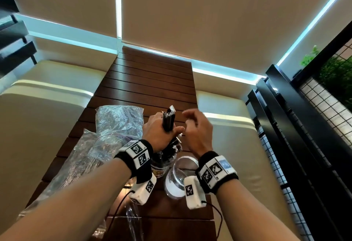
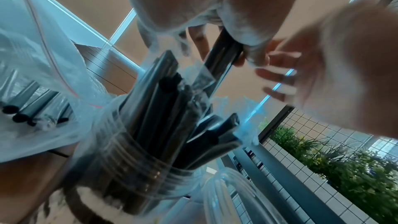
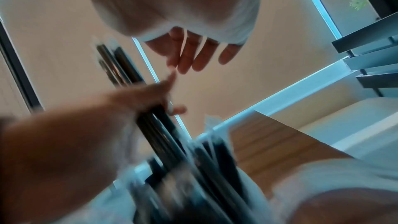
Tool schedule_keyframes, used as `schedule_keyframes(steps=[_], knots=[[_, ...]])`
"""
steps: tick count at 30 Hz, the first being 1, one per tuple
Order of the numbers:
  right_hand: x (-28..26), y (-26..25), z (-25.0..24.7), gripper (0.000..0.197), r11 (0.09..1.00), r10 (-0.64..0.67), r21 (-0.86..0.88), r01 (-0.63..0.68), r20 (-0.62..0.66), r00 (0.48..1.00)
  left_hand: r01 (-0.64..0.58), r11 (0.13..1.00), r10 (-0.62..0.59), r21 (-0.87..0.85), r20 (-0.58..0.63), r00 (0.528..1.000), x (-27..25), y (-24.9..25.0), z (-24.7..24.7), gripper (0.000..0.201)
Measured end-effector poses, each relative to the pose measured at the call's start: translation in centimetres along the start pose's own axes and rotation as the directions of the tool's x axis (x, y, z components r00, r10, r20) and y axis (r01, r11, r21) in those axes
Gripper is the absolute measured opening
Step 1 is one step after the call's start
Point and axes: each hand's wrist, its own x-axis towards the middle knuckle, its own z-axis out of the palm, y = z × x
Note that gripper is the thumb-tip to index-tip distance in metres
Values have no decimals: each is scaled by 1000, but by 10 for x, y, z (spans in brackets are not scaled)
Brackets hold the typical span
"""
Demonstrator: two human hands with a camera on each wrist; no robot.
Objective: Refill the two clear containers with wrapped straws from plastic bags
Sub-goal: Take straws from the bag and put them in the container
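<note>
Head view: straws (image 1: 168, 120) in left hand (image 1: 158, 132)

Straws (image 3: 193, 168) — blurred; jar base — hidden.

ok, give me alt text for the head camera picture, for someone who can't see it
A left hand grips a bundle of black wrapped straws above a clear container already holding straws, while the right hand hovers open beside it. An empty clear container stands to the right and plastic bags lie to the left, all on a wooden table.
</note>
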Motion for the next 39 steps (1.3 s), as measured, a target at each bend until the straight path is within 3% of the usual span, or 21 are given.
schedule_keyframes(steps=[2,3,5,8,12,13,15,19,22,24,27,28,31,33,36,39], knots=[[10,-28,-3,25,987,-115,105,119,-49,992,45,998,-48,45,77,996,-4,3,2,33],[14,-41,-2,26,976,-209,63,210,-8,978,23,997,-30,68,107,994,-6,1,5,30],[16,-55,8,30,926,-332,-118,358,193,923,-44,992,29,117,133,991,-7,2,7,16],[13,-51,26,37,841,-214,-378,388,426,879,-147,972,101,182,241,965,-10,8,2,48],[6,-17,39,37,841,-72,-453,297,450,890,-285,955,248,87,298,922,-11,-2,-5,36],[4,-10,41,36,853,-64,-438,285,453,889,-290,952,244,97,330,912,-13,-5,-7,40],[-1,4,46,42,866,-39,-425,263,467,883,-271,947,194,172,367,910,-17,-17,-8,69],[-21,27,54,51,838,50,-497,223,477,877,-53,998,38,33,347,937,-23,-45,-9,124],[-24,29,58,54,822,49,-525,220,451,891,-3,1000,12,-26,387,922,-25,-49,-11,133],[-20,22,60,59,831,-18,-500,246,417,909,-62,996,81,-63,382,921,-24,-47,-12,129],[-21,15,64,63,828,-56,-471,305,472,880,-152,987,158,-50,424,892,-23,-45,-15,105],[-22,16,65,62,819,-33,-485,307,494,869,-126,992,126,-32,466,876,-21,-48,-18,103],[-25,23,68,57,779,31,-551,299,510,860,61,996,-86,66,490,867,-19,-56,-34,136],[-26,23,71,56,765,45,-573,293,502,864,33,986,-110,165,483,869,-15,-58,-46,116],[-24,21,73,56,773,90,-579,257,501,861,-118,936,-10,331,360,933,-6,-52,-67,70],[-20,18,71,56,809,161,-561,175,497,853,-153,861,45,484,226,973,-4,-47,-87,55]])
